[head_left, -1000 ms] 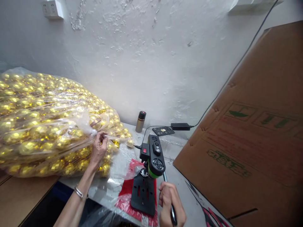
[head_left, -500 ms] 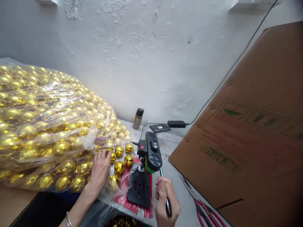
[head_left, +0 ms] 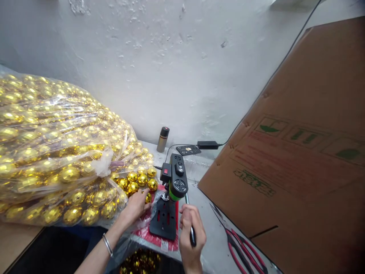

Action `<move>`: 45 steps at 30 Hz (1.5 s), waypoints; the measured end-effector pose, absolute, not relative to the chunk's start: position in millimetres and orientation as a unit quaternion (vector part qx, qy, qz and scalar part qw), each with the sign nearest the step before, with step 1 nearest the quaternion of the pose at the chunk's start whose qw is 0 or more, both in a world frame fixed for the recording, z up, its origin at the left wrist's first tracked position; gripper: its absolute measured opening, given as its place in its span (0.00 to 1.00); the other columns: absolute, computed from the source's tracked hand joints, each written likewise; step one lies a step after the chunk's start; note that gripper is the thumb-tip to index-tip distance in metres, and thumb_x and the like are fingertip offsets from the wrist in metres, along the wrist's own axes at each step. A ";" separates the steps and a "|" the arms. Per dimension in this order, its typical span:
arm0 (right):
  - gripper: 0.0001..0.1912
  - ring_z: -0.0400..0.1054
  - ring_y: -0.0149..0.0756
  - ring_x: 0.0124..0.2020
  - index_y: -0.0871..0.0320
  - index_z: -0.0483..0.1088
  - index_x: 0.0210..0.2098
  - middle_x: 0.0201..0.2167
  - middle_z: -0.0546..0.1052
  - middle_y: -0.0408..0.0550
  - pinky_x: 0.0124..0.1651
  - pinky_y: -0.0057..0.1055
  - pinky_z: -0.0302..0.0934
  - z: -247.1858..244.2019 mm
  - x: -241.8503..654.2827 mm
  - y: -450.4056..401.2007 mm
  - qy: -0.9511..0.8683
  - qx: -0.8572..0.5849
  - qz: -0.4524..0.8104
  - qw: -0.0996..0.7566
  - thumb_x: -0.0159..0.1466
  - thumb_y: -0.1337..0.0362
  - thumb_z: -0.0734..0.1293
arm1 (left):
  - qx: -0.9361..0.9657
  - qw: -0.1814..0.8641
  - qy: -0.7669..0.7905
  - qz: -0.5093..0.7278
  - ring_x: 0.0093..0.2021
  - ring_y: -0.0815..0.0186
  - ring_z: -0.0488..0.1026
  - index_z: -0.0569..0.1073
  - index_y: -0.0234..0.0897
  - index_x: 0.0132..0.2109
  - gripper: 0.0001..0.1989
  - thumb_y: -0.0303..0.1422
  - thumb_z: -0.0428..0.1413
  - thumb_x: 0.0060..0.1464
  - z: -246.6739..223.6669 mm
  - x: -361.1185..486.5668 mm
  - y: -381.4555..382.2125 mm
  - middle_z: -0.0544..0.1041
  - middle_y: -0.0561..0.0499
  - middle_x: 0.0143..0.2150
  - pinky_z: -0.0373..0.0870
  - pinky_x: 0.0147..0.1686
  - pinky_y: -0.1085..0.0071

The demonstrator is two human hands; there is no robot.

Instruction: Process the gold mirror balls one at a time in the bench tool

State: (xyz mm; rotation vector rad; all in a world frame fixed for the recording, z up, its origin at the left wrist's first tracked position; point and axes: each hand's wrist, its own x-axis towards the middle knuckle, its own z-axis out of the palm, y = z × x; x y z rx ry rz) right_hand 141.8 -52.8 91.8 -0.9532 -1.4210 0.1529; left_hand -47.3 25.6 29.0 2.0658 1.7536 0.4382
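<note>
My left hand (head_left: 137,205) is at the near edge of a group of loose shiny gold balls (head_left: 132,188). Its index finger and thumb close around one faceted gold ball (head_left: 148,198). My right hand (head_left: 192,234) wraps around the black-ended lever (head_left: 193,238) of a small black bench press machine (head_left: 179,177) with a green band. The machine's slotted base plate (head_left: 163,220) rests on red plastic sheeting (head_left: 144,231).
A big clear bag (head_left: 51,144) full of gold balls fills the left. Scissors with red-black handles (head_left: 245,251) lie beside a large cardboard box (head_left: 296,152). Behind stand a small bottle (head_left: 162,140), a dark phone-like slab (head_left: 188,150) and a power adapter (head_left: 208,145). More gold balls (head_left: 139,262) lie below the table edge.
My left hand has moved right, from the bag's edge to a ball nearer the machine. My right hand stays on the lever. The whole view has shifted slightly.
</note>
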 end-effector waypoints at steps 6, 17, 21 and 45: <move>0.13 0.61 0.27 0.24 0.55 0.66 0.32 0.28 0.68 0.40 0.27 0.23 0.58 106.2 140.6 -53.9 -0.634 -0.418 0.071 0.646 0.73 0.68 0.57 | 0.460 0.500 0.552 0.483 0.49 0.54 0.79 0.64 0.38 0.60 0.28 0.46 0.59 0.58 50.4 -48.3 12.6 0.77 0.41 0.54 0.75 0.50 0.57; 0.17 0.59 0.27 0.24 0.55 0.61 0.27 0.23 0.64 0.37 0.27 0.23 0.55 149.3 143.8 -48.2 -0.640 -0.446 0.076 0.622 0.74 0.68 0.57 | 0.418 0.506 0.546 0.520 0.62 0.48 0.72 0.70 0.37 0.58 0.34 0.54 0.62 0.52 -14.1 7.3 -23.5 0.78 0.41 0.58 0.66 0.63 0.51; 0.16 0.59 0.26 0.24 0.54 0.61 0.28 0.24 0.63 0.37 0.28 0.21 0.56 144.1 142.9 -49.6 -0.641 -0.438 0.077 0.626 0.73 0.69 0.57 | 0.566 0.380 0.551 0.481 0.65 0.47 0.70 0.66 0.37 0.63 0.30 0.48 0.56 0.59 -26.1 10.6 -21.4 0.74 0.37 0.63 0.64 0.65 0.46; 0.13 0.63 0.26 0.28 0.54 0.63 0.33 0.27 0.66 0.39 0.31 0.21 0.60 125.5 146.6 -56.8 -0.662 -0.423 0.077 0.614 0.72 0.74 0.57 | 0.735 0.251 0.525 0.348 0.50 0.49 0.73 0.72 0.39 0.53 0.23 0.36 0.64 0.50 -21.7 17.3 -3.0 0.77 0.44 0.48 0.66 0.52 0.50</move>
